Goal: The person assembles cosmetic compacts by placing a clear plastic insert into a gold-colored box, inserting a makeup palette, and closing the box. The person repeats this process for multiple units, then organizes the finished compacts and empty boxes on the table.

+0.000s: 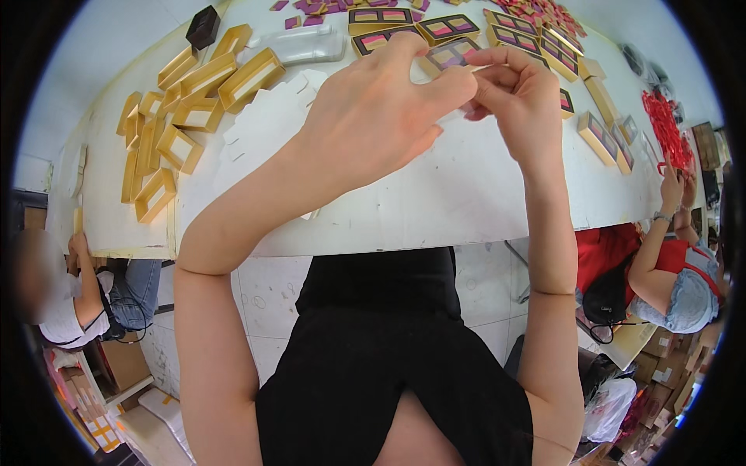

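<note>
Both hands meet over the far middle of the white table. My left hand (377, 109) is bent inward, with its thumb and forefinger closed close to my right fingertips. My right hand (517, 97) pinches with thumb and forefinger at the same spot. Between them is a thin, clear plastic piece (444, 54), hard to make out; a gold box behind it looks greyish. Close beyond my hands stand gold boxes (447, 28) with dark window frames and pink and purple pieces inside. White paper cards (260, 128) lie left of my left forearm.
Several open gold box frames (183, 147) are heaped at the left, near a black box (203, 28) and a clear plastic tray (299, 44). More filled boxes (600, 138) and red ribbons (667, 128) lie at the right. Other people sit at both sides of the table (388, 213).
</note>
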`<control>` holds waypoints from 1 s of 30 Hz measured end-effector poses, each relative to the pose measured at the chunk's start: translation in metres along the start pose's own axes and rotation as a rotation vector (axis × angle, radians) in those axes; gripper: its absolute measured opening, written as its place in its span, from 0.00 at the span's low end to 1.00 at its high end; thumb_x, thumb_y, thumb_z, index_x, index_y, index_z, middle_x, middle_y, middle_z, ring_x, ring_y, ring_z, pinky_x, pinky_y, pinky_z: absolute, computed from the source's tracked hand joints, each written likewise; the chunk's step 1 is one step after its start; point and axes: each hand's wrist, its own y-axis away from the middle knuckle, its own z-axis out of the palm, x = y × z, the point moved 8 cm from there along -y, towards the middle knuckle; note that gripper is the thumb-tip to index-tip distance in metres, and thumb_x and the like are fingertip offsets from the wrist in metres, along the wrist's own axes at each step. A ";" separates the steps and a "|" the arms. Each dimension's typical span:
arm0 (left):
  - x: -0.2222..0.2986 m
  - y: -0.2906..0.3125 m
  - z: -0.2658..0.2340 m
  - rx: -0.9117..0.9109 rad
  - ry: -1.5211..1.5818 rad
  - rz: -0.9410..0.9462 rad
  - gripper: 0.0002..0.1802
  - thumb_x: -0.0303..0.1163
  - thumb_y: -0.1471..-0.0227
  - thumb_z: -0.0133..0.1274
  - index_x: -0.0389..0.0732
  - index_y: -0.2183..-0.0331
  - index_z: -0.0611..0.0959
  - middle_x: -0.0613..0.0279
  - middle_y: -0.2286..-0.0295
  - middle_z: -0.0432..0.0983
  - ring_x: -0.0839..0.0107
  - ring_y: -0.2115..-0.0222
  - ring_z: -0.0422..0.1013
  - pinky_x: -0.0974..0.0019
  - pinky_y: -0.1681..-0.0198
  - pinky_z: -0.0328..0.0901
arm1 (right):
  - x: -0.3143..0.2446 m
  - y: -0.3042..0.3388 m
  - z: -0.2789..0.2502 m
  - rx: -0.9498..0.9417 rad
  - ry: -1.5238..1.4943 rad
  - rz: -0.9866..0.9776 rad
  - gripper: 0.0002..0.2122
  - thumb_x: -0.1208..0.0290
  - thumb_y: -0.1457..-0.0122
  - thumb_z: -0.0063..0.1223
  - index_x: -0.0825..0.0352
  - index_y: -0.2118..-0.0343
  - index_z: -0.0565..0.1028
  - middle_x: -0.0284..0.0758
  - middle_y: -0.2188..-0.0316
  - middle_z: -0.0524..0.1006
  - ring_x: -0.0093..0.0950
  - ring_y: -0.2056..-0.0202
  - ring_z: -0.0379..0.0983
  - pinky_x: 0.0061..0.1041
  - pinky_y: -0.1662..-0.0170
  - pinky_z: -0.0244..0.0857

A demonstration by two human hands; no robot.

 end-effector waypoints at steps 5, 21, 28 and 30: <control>-0.017 -0.006 -0.023 0.282 0.460 -0.157 0.31 0.29 0.54 0.62 0.45 0.48 0.69 0.55 0.58 0.75 0.68 0.69 0.75 0.68 0.71 0.70 | -0.031 0.023 -0.024 0.389 -0.274 -0.562 0.15 0.77 0.41 0.51 0.75 0.53 0.67 0.46 0.57 0.76 0.26 0.60 0.75 0.22 0.60 0.71; 0.013 0.049 0.015 0.424 1.135 -0.288 0.31 0.33 0.46 0.58 0.35 0.45 0.62 0.53 0.59 0.71 0.72 0.66 0.74 0.74 0.75 0.72 | -0.047 0.084 0.027 0.104 -0.269 -0.848 0.26 0.80 0.48 0.58 0.77 0.46 0.63 0.44 0.56 0.67 0.33 0.57 0.68 0.44 0.45 0.64; 0.017 0.051 -0.010 0.141 0.738 0.041 0.29 0.39 0.59 0.68 0.37 0.58 0.74 0.56 0.67 0.75 0.71 0.75 0.73 0.73 0.75 0.70 | -0.042 0.093 -0.005 0.164 -0.385 -0.785 0.22 0.70 0.40 0.50 0.76 0.46 0.62 0.47 0.56 0.69 0.34 0.52 0.67 0.50 0.44 0.63; 0.020 0.047 -0.015 0.052 0.630 0.110 0.28 0.39 0.59 0.68 0.39 0.58 0.75 0.57 0.67 0.75 0.70 0.76 0.73 0.73 0.76 0.69 | -0.024 0.073 -0.028 0.221 -0.782 -0.411 0.26 0.57 0.34 0.40 0.79 0.46 0.64 0.51 0.50 0.70 0.36 0.47 0.69 0.44 0.45 0.65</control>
